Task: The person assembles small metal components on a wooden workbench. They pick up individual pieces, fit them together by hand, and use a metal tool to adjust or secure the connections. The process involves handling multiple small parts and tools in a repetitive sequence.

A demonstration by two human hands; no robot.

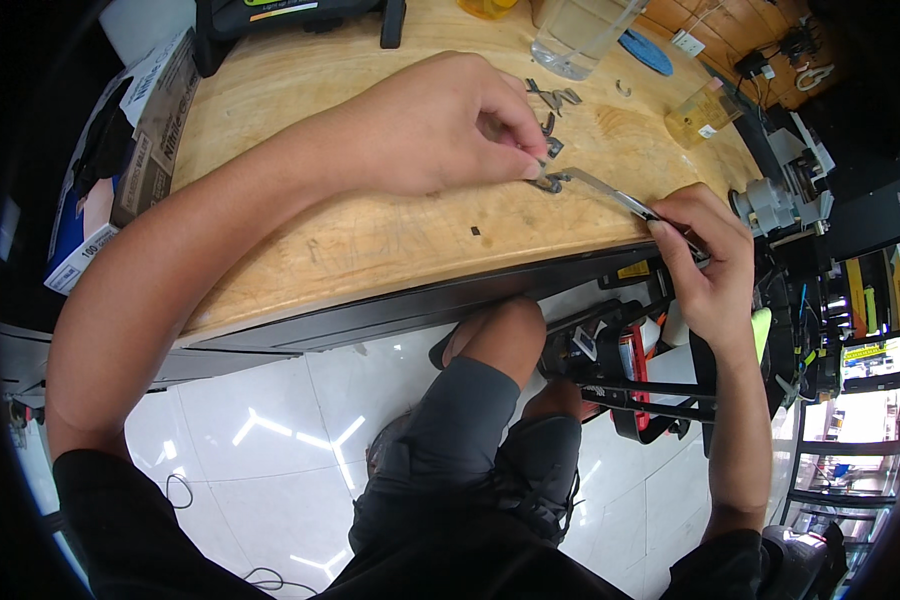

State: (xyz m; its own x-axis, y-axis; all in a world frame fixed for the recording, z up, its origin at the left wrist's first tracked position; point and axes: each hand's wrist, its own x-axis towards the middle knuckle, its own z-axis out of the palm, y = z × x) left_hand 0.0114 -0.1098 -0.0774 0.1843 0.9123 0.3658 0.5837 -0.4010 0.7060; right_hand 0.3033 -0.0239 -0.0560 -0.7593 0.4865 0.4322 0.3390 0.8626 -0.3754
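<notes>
My left hand (440,125) reaches over the wooden table with thumb and forefinger pinched together at a small dark grey curved piece (552,185). In my right hand (708,265), near the table's front edge, is a pair of slim metal tweezers (610,190) with a bent tip. That tip meets the same piece beside my left fingertips. Several more small dark pieces (550,97) lie in a loose line just beyond my left hand. A tiny black square (475,231) rests on the wood closer to me.
A glove box (135,160) stands at the left of the wooden table (350,235), with a black stand (300,22) behind. Farther right are a clear cup (570,50), a blue disc (646,52) and a yellowish container (703,115). Below the right edge hangs clutter with a red item (633,365).
</notes>
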